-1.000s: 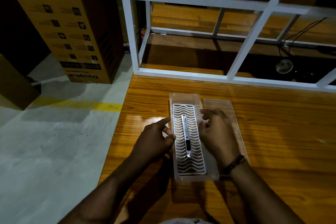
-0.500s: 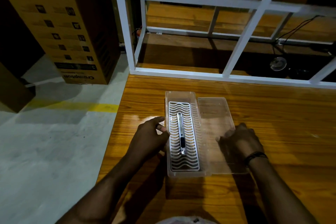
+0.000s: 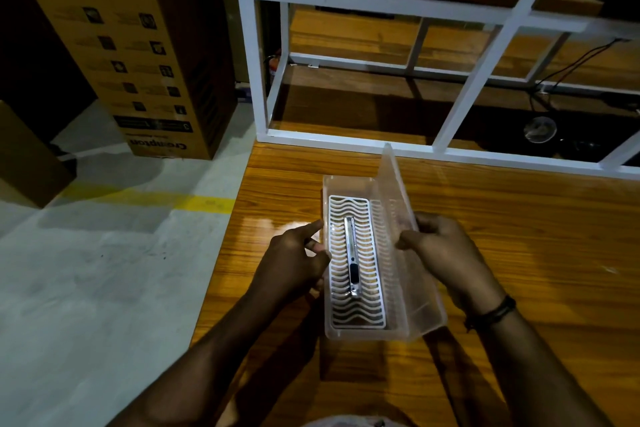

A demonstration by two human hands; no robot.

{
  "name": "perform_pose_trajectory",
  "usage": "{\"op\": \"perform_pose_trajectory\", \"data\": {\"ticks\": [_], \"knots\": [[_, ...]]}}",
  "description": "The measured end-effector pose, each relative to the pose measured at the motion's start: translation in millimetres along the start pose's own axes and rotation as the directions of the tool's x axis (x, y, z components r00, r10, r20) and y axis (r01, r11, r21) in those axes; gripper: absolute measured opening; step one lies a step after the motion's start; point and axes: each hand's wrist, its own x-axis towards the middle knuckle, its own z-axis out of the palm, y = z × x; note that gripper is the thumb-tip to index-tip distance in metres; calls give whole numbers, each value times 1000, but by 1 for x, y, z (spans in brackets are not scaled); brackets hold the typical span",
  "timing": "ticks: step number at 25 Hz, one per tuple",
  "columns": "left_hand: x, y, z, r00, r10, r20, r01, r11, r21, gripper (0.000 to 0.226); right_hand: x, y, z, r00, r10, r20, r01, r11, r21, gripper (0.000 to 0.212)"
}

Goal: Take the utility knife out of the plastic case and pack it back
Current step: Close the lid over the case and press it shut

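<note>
A clear plastic case [image 3: 346,331] sits on the wooden table near its left edge. Inside it, a silver utility knife [image 3: 352,258] with a black slider lies lengthwise on a white wavy-slotted insert. The case's clear lid [image 3: 398,204] stands tilted up along the right side. My right hand [image 3: 440,253] grips the lid's edge with thumb and fingers. My left hand [image 3: 294,260] rests against the case's left wall, its index finger stretched along the rim.
The wooden table [image 3: 519,253] extends to the right; its left edge drops to a grey floor with a yellow line. A white metal frame [image 3: 478,87] stands at the table's far edge. A tall cardboard box [image 3: 138,45] stands on the floor at the left.
The lid lay flat on the table to the right of the case; my right hand took hold of it and swung it upward. My left hand stayed at the case's left wall.
</note>
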Motion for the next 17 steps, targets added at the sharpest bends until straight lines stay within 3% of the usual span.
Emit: {"op": "perform_pose_trajectory", "data": {"ticks": [2,4,6,9,13,17], "knots": [[0,-1,-1,1000,1,3,-1,1000,17,61,-1,4,11,998,11,54,-14,998,55,32],[2,-3,-3,1000,-7,6,7,1000,4,61,-7,9,21,990,44,136,-54,996,69,56],[3,-4,-4,1000,-7,16,7,1000,0,62,-7,20,32,990,-1,141,22,988,-151,81],[2,-4,-5,999,6,43,-6,1000,10,61,-7,33,48,994,-46,98,84,896,-436,105],[3,-8,-7,999,8,41,-7,1000,-19,52,-15,42,66,977,-204,57,189,719,-669,112],[6,-13,-3,998,-47,36,53,984,-170,44,-12,53,67,967,-245,66,226,712,-665,107]]}}
